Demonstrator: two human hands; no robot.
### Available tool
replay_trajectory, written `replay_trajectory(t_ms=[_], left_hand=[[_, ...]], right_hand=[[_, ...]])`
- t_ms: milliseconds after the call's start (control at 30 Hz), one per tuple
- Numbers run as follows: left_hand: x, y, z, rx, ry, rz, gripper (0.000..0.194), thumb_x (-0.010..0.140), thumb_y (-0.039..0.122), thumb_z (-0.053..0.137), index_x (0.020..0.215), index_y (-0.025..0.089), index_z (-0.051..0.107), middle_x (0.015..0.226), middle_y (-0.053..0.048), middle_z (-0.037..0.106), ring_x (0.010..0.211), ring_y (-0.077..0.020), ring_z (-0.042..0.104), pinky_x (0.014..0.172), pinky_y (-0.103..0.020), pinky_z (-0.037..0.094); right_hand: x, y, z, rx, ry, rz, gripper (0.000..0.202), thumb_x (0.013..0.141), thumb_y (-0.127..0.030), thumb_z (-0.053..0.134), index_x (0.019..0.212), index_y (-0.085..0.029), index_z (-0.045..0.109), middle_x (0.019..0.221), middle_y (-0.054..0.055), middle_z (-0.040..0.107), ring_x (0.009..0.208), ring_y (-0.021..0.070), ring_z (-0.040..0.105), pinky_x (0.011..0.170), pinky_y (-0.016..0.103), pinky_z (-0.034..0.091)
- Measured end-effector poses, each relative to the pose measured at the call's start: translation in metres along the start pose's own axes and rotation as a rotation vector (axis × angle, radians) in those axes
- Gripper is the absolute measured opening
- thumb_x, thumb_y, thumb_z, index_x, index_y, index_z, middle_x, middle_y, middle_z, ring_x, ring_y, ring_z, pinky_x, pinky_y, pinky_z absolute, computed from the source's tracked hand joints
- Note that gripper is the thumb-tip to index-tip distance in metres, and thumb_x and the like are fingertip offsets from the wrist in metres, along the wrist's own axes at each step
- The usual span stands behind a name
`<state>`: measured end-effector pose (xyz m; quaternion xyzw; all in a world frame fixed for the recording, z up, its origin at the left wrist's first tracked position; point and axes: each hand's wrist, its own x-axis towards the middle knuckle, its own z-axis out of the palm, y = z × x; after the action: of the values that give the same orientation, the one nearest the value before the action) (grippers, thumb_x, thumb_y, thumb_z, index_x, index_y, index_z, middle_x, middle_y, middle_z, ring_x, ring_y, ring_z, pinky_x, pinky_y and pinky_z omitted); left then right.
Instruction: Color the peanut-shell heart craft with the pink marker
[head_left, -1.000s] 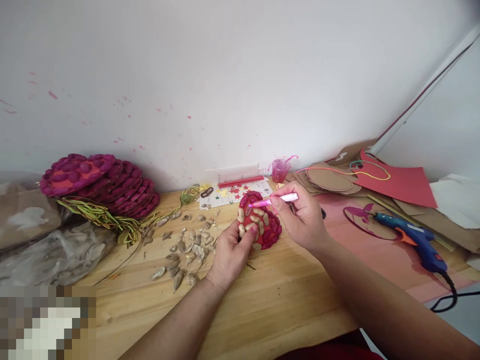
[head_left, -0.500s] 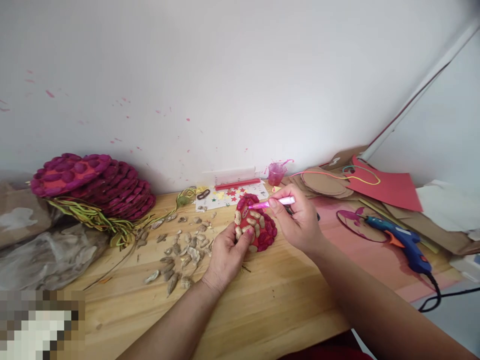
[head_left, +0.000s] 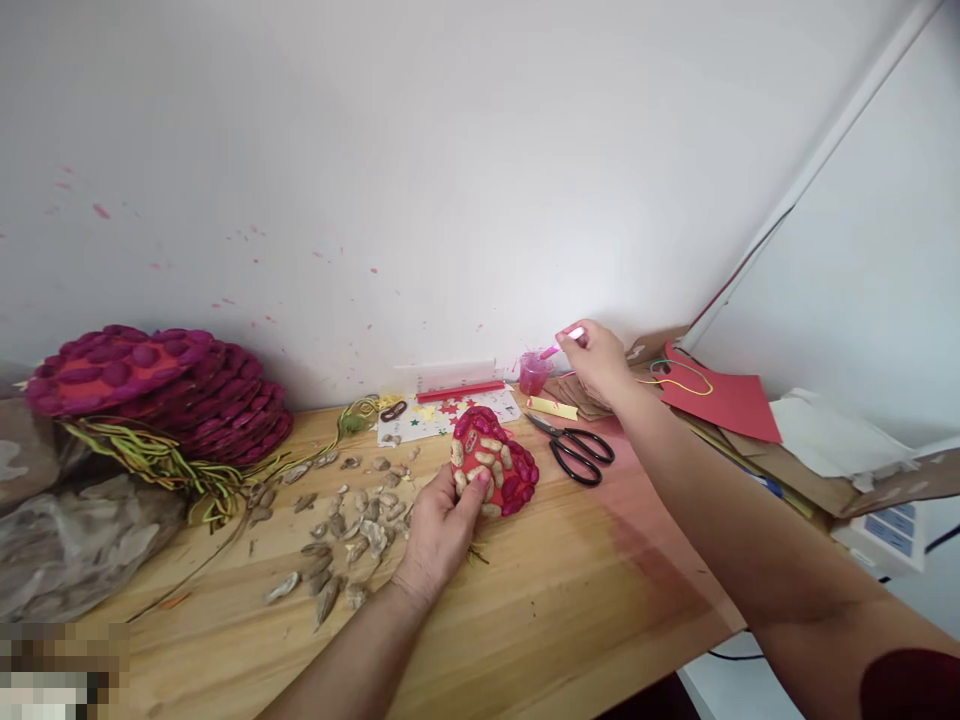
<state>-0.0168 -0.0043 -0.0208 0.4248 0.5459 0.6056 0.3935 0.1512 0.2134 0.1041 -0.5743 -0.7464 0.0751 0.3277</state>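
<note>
My left hand (head_left: 442,525) is closed on the edge of a round red disc (head_left: 477,460) covered with peanut shells. Shells along its top and right side are painted magenta, while those at the left and middle stay tan. In my right hand (head_left: 598,360) is a white-handled paintbrush (head_left: 561,343), pinched between thumb and fingers. Its pink tip points down at the rim of a small clear cup (head_left: 534,374) of magenta paint by the wall. Whether the tip is inside the cup I cannot tell.
Loose peanut shells (head_left: 367,520) lie left of my left hand. Black-handled scissors (head_left: 577,452) rest right of the disc. A stack of magenta-painted discs (head_left: 165,390) with yarn (head_left: 187,470) stands at left. Red paper (head_left: 720,405) and cardboard lie at right.
My right hand has moved away from the disc, up and back to the paint cup, taking the brush along. My left hand still holds the disc. The scissors have come into full view.
</note>
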Motion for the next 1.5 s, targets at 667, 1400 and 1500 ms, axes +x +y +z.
replay_trajectory(t_ms=[667,1400,1500], left_hand=[[0.002,-0.001,-0.001,0.063,-0.044,-0.013,0.046,0.091,0.059,0.061,0.103,0.017,0.071,0.102,-0.010,0.078,0.094,-0.0263,0.068,0.089,-0.037,0.053],[0.002,0.003,-0.001,0.070,-0.020,-0.009,0.041,0.088,0.057,0.064,0.092,0.017,0.070,0.092,-0.007,0.077,0.083,-0.0220,0.066,0.079,-0.031,0.051],[0.002,0.004,-0.002,0.075,-0.029,-0.024,0.042,0.088,0.059,0.064,0.092,0.017,0.070,0.089,-0.007,0.076,0.082,-0.0222,0.066,0.077,-0.031,0.052]], right_hand=[[0.022,-0.006,0.043,-0.369,-0.222,-0.083,0.030,0.096,-0.041,0.055,0.106,-0.024,0.077,0.110,0.013,0.078,0.115,0.0314,0.064,0.091,0.040,0.040],[0.001,-0.003,0.010,-0.175,-0.028,-0.105,0.042,0.104,-0.045,0.038,0.107,-0.019,0.070,0.098,0.011,0.075,0.093,0.0259,0.066,0.080,0.037,0.042],[-0.030,-0.002,-0.001,0.438,0.048,-0.092,0.043,0.099,-0.056,0.046,0.097,-0.020,0.068,0.078,0.004,0.067,0.074,0.0196,0.062,0.067,0.031,0.043]])
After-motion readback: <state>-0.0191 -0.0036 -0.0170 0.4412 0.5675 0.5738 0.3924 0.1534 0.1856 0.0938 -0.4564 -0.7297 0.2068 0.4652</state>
